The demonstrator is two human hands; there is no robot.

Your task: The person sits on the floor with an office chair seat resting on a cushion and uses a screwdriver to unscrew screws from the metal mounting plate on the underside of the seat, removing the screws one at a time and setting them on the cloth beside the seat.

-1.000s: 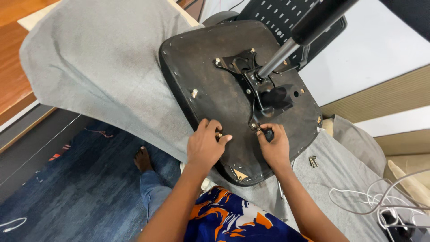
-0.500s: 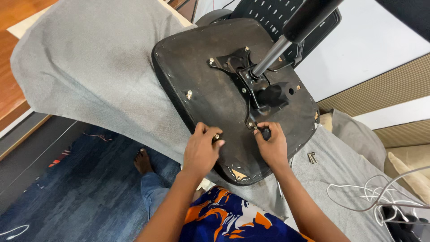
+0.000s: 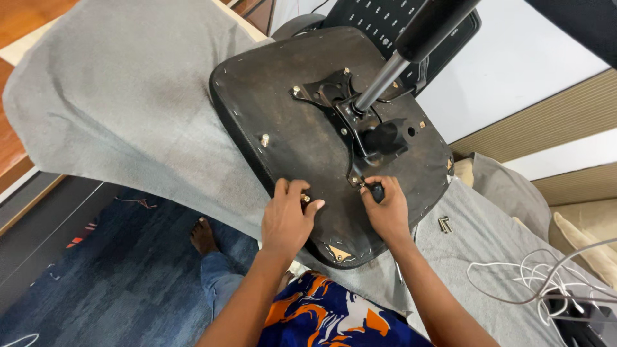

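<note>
An upturned chair seat (image 3: 302, 148) lies bottom-up on the grey cloth (image 3: 128, 109) covering the counter, its black metal mechanism plate (image 3: 350, 122) and gas-lift column (image 3: 411, 45) pointing up toward me. My left hand (image 3: 286, 218) rests on the seat's near edge, fingertips pinching a small brass-coloured screw (image 3: 306, 198). My right hand (image 3: 385, 209) is closed around a short black tool handle (image 3: 376, 191) — its tip sits at the plate's near corner. A small angled metal piece (image 3: 444, 224) lies on the cloth just right of the seat, white cables (image 3: 527, 283) farther off.
</note>
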